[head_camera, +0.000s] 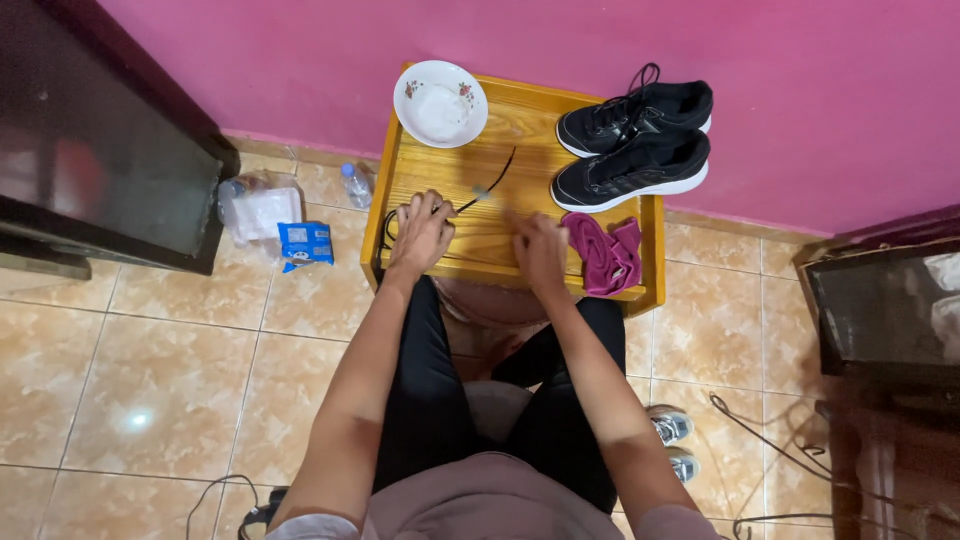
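A black shoelace (492, 182) lies stretched across the small wooden table (480, 250). My left hand (420, 232) presses flat on the lace's near end at the table's left side. My right hand (538, 250) grips a thin brush whose blurred head (485, 192) is on the lace. A white bowl (440, 103) sits at the table's back left corner. Two black sneakers with white soles (635, 140) stand at the back right. A crumpled magenta cloth (603, 255) lies beside my right hand.
On the tiled floor left of the table are a plastic bottle (356, 184), a clear bag (258, 208) and a blue packet (305, 243). Dark cabinets stand at the left (100, 150) and right (880, 310). Cables (770, 450) trail over the floor.
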